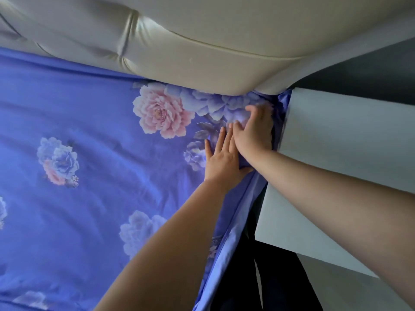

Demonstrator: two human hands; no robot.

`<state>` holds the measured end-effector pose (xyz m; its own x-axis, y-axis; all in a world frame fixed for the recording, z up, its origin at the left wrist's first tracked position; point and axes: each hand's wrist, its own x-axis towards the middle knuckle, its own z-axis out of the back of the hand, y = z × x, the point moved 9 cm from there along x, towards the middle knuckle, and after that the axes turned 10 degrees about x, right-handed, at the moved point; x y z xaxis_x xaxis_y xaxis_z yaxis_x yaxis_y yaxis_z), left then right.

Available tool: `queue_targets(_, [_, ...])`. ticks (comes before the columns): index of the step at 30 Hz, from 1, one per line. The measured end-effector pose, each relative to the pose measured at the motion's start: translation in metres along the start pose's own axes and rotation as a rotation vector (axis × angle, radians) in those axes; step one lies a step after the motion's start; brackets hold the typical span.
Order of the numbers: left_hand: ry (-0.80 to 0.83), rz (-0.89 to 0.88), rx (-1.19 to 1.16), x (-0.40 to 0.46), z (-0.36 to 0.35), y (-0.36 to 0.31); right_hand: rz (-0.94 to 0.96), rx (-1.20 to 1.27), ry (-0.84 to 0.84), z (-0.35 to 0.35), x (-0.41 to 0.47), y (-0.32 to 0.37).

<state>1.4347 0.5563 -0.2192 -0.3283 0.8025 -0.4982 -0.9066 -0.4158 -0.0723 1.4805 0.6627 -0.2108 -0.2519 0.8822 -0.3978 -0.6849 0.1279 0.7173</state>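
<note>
A blue flowered sheet [89,122] lies spread across most of the view, its far edge running under a padded beige headboard [202,52]. Its near side hangs down beside a grey nightstand [348,140]. At the sheet's corner, between headboard and nightstand, the left hand [221,158] lies flat on the cloth, grip spread with straight fingers. The right hand [253,131] rests just beyond it, overlapping its fingertips, thumb bent. Its fingers go over the sheet's edge out of sight, so its grip cannot be told.

Left hand [221,159] flat; right hand [254,131] seemingly curled.
</note>
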Motion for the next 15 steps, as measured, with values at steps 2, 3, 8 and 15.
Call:
queue_targets(2, [-0.030,-0.023,-0.018,-0.007,-0.003,0.005,0.204,-0.250,0.227,-0.024,-0.005,0.005])
queue_targets(3, [-0.042,-0.046,-0.037,-0.011,-0.002,0.007,0.211,-0.318,0.296,-0.032,0.005,0.000])
queue_targets(8, [-0.305,0.050,-0.176,-0.041,0.020,0.041,-0.302,-0.125,0.222,-0.020,0.073,-0.035])
queue_targets(15, [-0.036,0.880,-0.411,-0.109,-0.031,0.158,0.569,-0.472,0.379,-0.079,-0.071,0.058])
